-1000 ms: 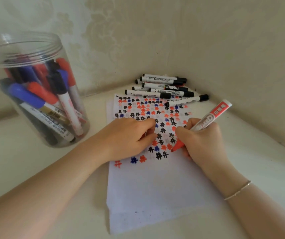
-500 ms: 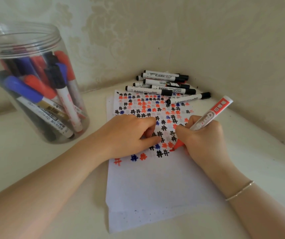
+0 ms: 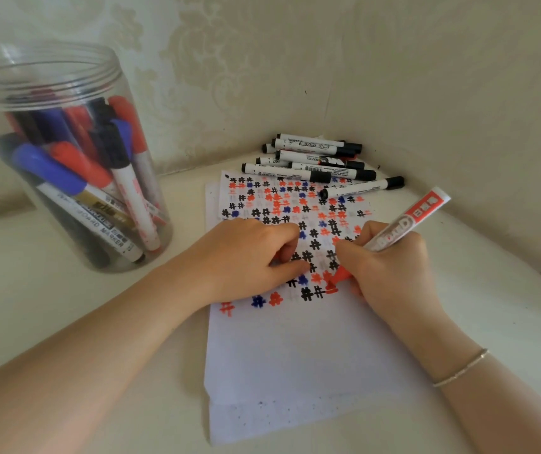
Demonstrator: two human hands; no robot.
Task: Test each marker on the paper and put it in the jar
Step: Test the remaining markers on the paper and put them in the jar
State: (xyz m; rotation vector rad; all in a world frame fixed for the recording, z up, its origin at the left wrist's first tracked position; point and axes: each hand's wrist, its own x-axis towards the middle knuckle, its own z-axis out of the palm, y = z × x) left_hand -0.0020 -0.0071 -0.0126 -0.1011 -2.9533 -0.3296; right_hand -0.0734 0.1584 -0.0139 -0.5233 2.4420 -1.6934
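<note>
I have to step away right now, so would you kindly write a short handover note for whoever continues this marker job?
Right hand: grips the red marker, tip on the paper, a red mark just started.
Left hand: fingers curled, resting on the paper and steadying it; whether it hides the cap cannot be seen.
Jar: stands open at the left, holding many tested markers.
Done: rows of red, blue and black marks fill the sheet's upper half.
Left: finish this mark, put the red marker in the jar, then test the black markers piled in the corner.

The jar [image 3: 62, 165] stands left of the paper [image 3: 295, 348], loose markers [image 3: 315, 162] lying behind it.
</note>
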